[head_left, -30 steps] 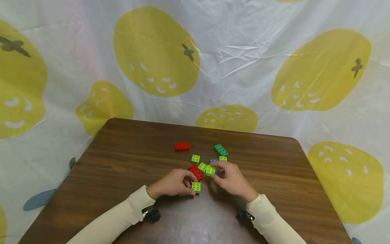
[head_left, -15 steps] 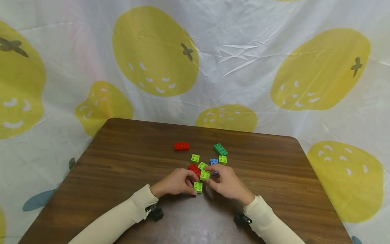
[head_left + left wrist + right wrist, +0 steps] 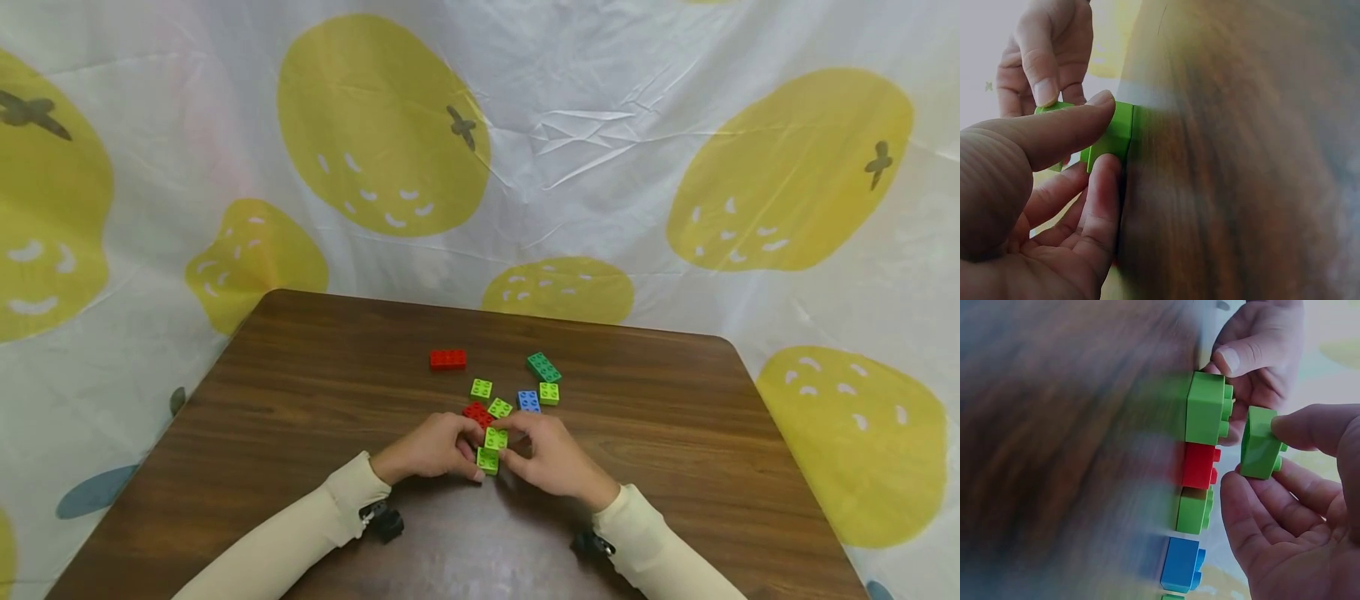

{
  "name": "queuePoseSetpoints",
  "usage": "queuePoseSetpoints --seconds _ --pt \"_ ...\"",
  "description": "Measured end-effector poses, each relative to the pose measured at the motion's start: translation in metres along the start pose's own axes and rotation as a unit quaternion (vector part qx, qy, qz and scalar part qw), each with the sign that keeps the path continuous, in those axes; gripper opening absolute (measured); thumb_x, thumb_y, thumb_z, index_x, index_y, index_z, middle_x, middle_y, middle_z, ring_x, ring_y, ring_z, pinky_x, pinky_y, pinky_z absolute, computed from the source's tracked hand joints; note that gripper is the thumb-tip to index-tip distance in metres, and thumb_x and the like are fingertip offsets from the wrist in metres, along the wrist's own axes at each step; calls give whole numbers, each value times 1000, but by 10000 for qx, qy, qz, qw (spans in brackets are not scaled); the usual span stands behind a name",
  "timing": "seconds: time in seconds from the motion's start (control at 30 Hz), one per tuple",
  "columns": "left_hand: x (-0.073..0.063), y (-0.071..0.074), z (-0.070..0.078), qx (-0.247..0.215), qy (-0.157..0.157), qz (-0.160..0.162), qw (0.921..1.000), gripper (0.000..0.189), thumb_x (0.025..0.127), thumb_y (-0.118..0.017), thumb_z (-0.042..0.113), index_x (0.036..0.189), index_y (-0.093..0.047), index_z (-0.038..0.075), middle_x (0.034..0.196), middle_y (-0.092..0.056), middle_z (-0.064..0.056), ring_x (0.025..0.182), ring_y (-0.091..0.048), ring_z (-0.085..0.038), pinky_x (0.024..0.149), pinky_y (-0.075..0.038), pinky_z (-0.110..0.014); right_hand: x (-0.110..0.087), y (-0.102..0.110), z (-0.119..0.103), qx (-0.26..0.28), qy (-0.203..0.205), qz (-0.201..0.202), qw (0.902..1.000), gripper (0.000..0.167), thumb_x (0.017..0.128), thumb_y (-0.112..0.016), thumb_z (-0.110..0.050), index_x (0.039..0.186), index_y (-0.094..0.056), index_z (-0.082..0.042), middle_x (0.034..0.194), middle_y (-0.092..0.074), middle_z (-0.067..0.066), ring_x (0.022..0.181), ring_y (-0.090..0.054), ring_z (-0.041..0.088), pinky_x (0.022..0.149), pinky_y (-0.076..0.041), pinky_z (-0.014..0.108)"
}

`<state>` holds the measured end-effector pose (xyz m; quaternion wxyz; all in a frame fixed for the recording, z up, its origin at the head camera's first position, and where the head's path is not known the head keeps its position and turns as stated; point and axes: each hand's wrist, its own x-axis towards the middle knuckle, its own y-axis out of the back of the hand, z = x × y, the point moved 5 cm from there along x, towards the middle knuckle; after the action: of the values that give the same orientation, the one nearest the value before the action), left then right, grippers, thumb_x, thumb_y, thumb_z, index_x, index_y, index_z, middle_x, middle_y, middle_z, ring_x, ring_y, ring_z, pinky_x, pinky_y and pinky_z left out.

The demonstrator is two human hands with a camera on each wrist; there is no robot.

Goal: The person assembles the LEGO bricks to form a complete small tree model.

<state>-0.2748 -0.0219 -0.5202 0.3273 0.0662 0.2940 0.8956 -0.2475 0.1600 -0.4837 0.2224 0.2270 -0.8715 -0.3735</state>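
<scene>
Between the thumb and a finger of my left hand (image 3: 431,447) a lime-green toy brick (image 3: 1205,411) is pinched, resting studs up on the table. My right hand (image 3: 557,452) pinches a second lime-green toy brick (image 3: 1260,444) by its sides. In the right wrist view this brick hangs just above the studs of the lower one, with a small gap and a slight tilt. The head view shows it partly covering the lower brick. Just behind the hands lie a red brick (image 3: 477,413), partly hidden, and a loose lime-green brick (image 3: 500,407).
Farther back on the brown wooden table (image 3: 337,367) are a blue brick (image 3: 528,401), two lime-green bricks (image 3: 481,388), a red brick (image 3: 447,359) and a dark green brick (image 3: 543,367). A lemon-print cloth (image 3: 570,200) hangs behind the table.
My right hand has carried its lime-green brick left and toward me, over the brick in my left hand. The left hand shifted slightly right. The blue brick has come into fuller view.
</scene>
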Motion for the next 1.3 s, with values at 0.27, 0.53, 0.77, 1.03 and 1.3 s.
queuePoseSetpoints --seconds 0.27,0.53,0.77,1.03,1.3 --pt "0 0 -3 -94 49 -39 9999 40 79 -94 17 113 -75 8 95 -75 1 83 -70 -9 72 -58 -25 0 -3 -2 -148 95 -53 9998 35 93 -78 -10 128 -72 -8 115 -76 4 99 -76 22 84 -63 40" --pt "-1 1 -3 -142 164 -19 9998 42 80 -94 17 116 -74 7 99 -75 -1 86 -70 -10 75 -60 -26 -1 -5 -3 -269 143 -191 9994 33 92 -79 -11 124 -74 -11 114 -77 1 100 -76 20 85 -63 38" --pt "-2 1 -2 -188 211 -45 9996 42 81 -93 16 117 -74 7 99 -75 1 86 -70 -10 74 -59 -25 0 -8 -3 -158 -105 -488 9986 33 92 -79 -11 125 -74 -12 117 -78 -1 100 -75 15 84 -62 31" --pt "-4 0 -1 -128 171 -47 9998 42 82 -92 15 119 -74 7 98 -75 1 87 -70 -10 75 -59 -25 -1 -9 -5 36 -92 -531 9985 33 92 -79 -9 125 -75 -11 117 -78 1 101 -76 14 84 -62 28" --pt "-5 1 -2 -215 133 -46 9997 41 82 -92 14 119 -74 8 97 -76 1 88 -71 -10 75 -59 -25 6 -9 -4 -285 44 -542 9981 33 89 -82 -10 122 -78 -10 108 -79 -1 91 -74 13 79 -60 28"
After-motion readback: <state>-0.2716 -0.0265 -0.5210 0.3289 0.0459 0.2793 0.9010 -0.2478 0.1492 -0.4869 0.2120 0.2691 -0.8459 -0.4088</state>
